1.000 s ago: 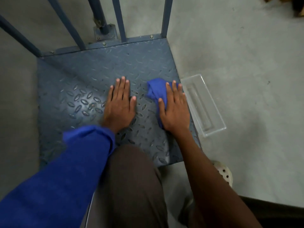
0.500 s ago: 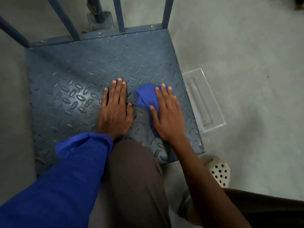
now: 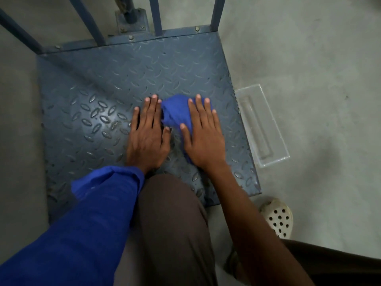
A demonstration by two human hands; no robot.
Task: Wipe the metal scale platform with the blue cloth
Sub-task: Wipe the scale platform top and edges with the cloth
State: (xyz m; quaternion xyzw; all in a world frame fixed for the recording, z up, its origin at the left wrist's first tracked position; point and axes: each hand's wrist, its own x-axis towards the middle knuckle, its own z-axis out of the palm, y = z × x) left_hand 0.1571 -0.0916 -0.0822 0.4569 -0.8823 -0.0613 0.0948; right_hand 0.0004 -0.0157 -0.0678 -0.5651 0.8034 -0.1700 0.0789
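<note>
Concrete floor (image 3: 309, 58). Metal scale platform (image 3: 103, 79) sits on it, diamond-plate, rails (image 3: 88, 21) at the far edge. Clear plastic tray (image 3: 261, 125) on the floor, just beside the platform's right edge. Left grip (image 3: 147, 135) flat on the plate, fingers straight, holding nothing. Right grip (image 3: 203, 137) also flat, fingers straight, pressing the blue cloth (image 3: 175, 112) down. Cloth is bunched under the right palm, sticking out thumb-side between the two grips.
</note>
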